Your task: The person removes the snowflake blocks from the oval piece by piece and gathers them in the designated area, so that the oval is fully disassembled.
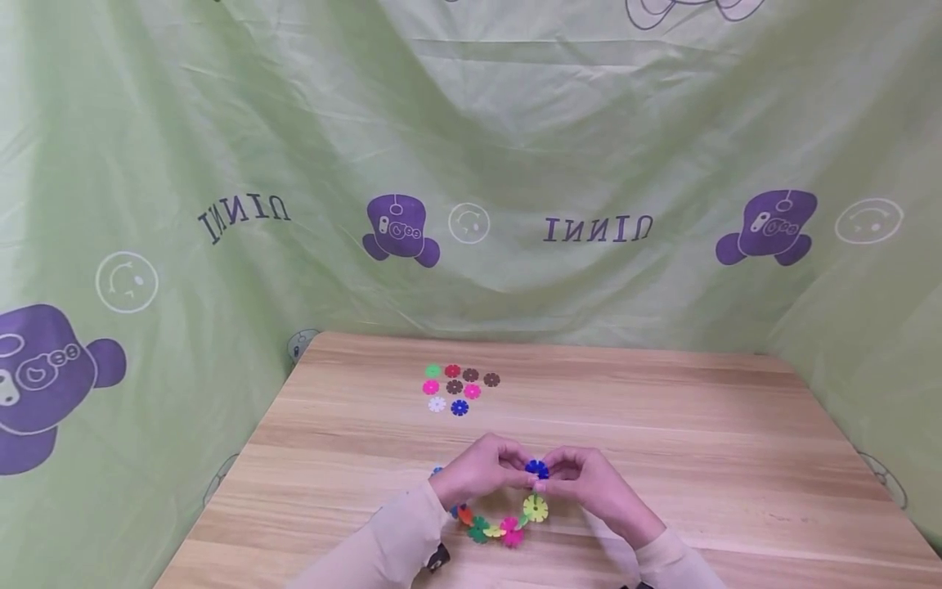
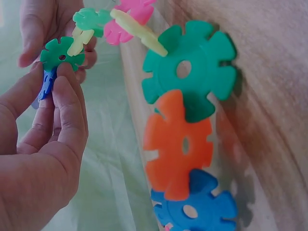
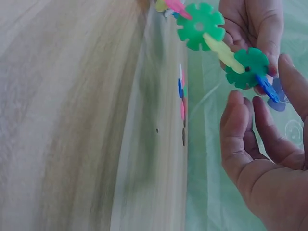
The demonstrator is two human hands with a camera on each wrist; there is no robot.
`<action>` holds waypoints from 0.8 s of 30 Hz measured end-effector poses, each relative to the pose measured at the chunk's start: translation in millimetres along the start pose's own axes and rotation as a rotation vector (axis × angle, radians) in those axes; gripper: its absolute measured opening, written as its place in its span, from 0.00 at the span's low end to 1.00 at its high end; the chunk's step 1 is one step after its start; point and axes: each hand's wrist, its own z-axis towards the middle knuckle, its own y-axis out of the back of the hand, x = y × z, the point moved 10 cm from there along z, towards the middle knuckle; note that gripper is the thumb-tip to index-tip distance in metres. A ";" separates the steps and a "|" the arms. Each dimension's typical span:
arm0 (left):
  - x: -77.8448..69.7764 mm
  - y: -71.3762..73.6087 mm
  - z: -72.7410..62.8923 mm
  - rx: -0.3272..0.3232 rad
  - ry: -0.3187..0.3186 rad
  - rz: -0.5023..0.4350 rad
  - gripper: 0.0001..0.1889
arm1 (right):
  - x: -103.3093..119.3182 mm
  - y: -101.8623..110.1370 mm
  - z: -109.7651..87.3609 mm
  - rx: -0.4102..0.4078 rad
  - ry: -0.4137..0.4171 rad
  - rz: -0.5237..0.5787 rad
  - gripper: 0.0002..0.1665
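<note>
Between both hands is a chain of colourful notched plastic discs, slotted edge to edge. My left hand pinches its end, where a dark blue disc joins a green disc. Around that blue disc, my right hand holds its thumb and fingers spread apart. From the green disc the chain runs through a pale yellow disc and another green disc. Farther along come a darker green disc, an orange disc and a blue disc. My left hand partly covers the chain in the head view.
Several loose discs lie farther back on the wooden table, among them a white disc, a blue disc and a red disc. A green printed curtain hangs behind the table and along its sides.
</note>
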 end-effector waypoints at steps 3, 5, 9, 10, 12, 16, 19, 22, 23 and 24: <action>-0.9 -0.4 0.7 0.002 -0.009 -0.021 0.05 | -0.1 -5.0 -0.4 0.032 0.014 -0.007 0.26; -0.4 -0.4 1.3 -0.001 -0.005 -0.027 0.05 | -0.2 -7.4 -0.5 0.045 0.020 -0.006 0.26; 1.5 -0.5 2.5 -0.013 0.013 -0.038 0.05 | -0.1 -8.7 0.3 0.045 0.027 -0.012 0.24; 1.8 -0.4 3.0 -0.018 0.017 -0.039 0.05 | -0.5 -8.5 0.6 0.042 0.025 -0.014 0.24; 1.7 -0.2 4.0 -0.028 0.020 -0.042 0.06 | -0.8 -7.2 1.0 0.027 0.020 -0.018 0.24; -1.6 1.5 5.5 -0.050 0.004 -0.034 0.07 | -1.9 -4.8 1.3 -0.011 -0.001 -0.025 0.24; -4.6 3.3 5.3 -0.069 -0.010 0.001 0.06 | -2.3 -3.5 1.7 -0.031 -0.012 -0.035 0.24; -8.1 3.9 5.3 -0.083 -0.030 0.056 0.05 | -2.0 -2.6 1.5 -0.042 -0.018 -0.039 0.23; -9.5 3.4 5.6 -0.084 -0.041 0.074 0.05 | -1.8 -2.6 1.2 -0.043 -0.020 -0.037 0.22; -11.4 2.8 6.0 -0.086 -0.057 0.095 0.04 | -1.5 -2.5 0.9 -0.045 -0.020 -0.035 0.21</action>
